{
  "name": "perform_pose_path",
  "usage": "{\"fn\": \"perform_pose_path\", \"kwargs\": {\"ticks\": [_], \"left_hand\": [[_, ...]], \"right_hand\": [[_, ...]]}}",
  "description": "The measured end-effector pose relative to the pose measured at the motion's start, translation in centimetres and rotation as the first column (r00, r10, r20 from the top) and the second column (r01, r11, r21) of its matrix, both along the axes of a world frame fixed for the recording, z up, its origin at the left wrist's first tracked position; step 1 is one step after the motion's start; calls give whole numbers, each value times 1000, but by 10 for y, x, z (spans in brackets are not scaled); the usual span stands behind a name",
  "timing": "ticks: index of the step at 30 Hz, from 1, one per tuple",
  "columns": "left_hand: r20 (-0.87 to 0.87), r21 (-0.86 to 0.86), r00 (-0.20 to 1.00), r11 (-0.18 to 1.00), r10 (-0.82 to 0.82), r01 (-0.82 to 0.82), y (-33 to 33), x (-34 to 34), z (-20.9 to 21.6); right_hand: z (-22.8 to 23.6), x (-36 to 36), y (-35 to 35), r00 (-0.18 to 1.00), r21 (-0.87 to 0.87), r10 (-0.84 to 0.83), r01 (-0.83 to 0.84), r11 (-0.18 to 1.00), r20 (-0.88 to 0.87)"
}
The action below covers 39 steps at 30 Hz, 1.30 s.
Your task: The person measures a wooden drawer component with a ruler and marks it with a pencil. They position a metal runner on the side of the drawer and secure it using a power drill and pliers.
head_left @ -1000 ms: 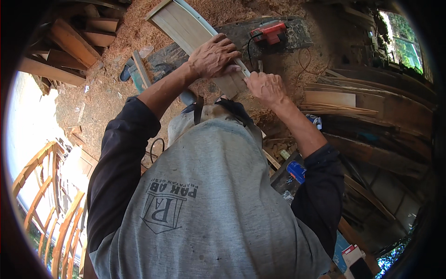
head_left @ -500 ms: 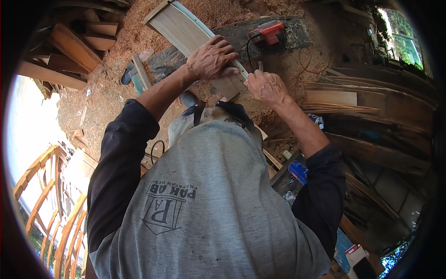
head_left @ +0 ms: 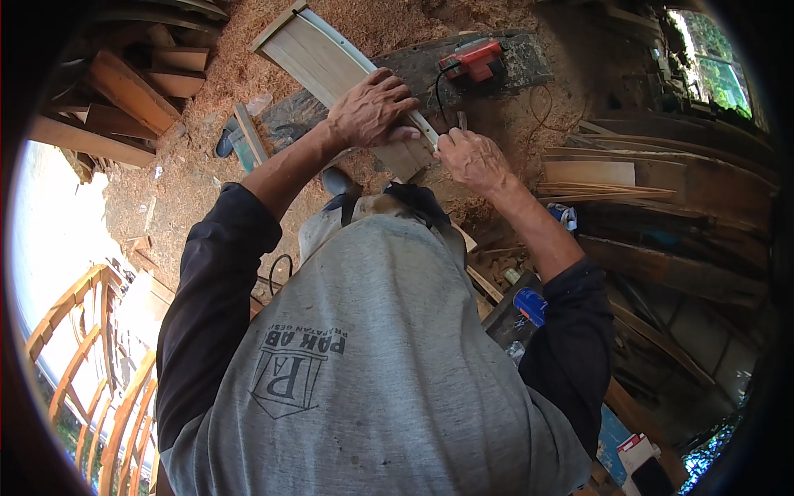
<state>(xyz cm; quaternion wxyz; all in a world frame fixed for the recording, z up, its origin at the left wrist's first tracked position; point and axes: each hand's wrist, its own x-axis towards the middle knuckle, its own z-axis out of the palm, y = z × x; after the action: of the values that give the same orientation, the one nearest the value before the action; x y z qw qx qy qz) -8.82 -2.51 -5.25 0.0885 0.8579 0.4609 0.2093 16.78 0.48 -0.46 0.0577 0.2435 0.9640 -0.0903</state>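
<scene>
A light wooden board (head_left: 318,70) slants from the far left toward me. Along its right edge runs a narrow pale strip (head_left: 341,43) with small dark spots, and a thin crosspiece (head_left: 278,26) caps the far end. My left hand (head_left: 372,109) is closed over the strip and the board's edge, its thumb lying across toward the right. At the strip's near end my right hand (head_left: 473,159) is closed in a pinch; its fingertips hide whatever else may be between them. Below my left hand the board's near end (head_left: 405,157) shows.
A dark worn bench (head_left: 418,70) lies beneath, with a red corded power tool (head_left: 475,62) on it. Wood shavings (head_left: 240,41) cover the ground. Timber offcuts (head_left: 124,91) are piled at left, planks (head_left: 662,178) at right. A blue can (head_left: 530,306) stands by my right elbow.
The far end of the board and strip has shifted slightly left. My left hand has moved a little left with them; both hands keep their hold.
</scene>
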Motion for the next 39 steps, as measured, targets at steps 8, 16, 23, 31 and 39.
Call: {"fn": "perform_pose_path", "kwargs": {"ticks": [8,16,23,31,39], "left_hand": [[-124,-137,992,989,33,-50,13,10,3],[-6,-196,997,978,76,-76,16,-27,66],[384,-330,896,939,224,-93,25,-94,149],[662,-643,363,746,655,-174,4,-148,98],[531,-673,-279,598,800,434,-29,-166,2]], "right_hand": [[-4,-4,-4,923,-232,-386,375,898,-1],[-171,93,-14,239,-891,-935,432,-139,262],[-156,48,-48,230,-905,-918,-209,-370,322],[-71,84,-54,-167,-799,-979,-601,7,117],[-15,93,-46,-153,-925,-921,-73,372,-358]]}}
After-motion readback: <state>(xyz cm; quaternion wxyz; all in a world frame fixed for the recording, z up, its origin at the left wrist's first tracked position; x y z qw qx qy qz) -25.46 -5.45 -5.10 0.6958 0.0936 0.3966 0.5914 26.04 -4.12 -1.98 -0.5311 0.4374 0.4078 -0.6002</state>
